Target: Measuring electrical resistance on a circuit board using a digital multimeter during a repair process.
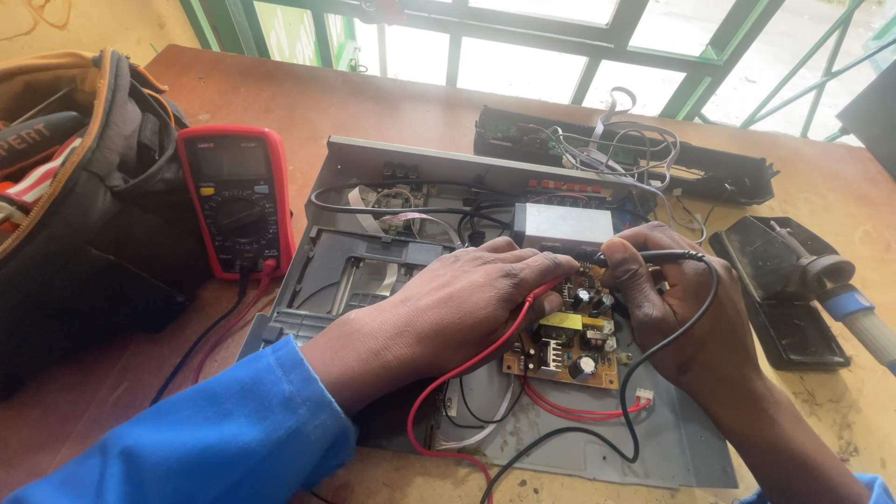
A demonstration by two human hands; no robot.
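Note:
An opened grey metal player chassis (672, 448) lies on the wooden table with a brown circuit board (571, 347) inside. My left hand (467, 303) grips a red test probe (541, 297), its tip down on the board; the red lead (439, 392) loops off toward me. My right hand (677, 313) pinches a black test probe (644, 256) over the board's far edge, and its black lead (691, 322) curves round my wrist. Both leads run to a red-cased multimeter (238, 201) lying flat at the left.
A dark tool bag (84, 205) stands at the far left. A black front panel with loose grey wires (625, 154) lies behind the chassis. A soldering iron (840, 294) rests on a black stand (779, 308) at the right. Green window bars run along the back.

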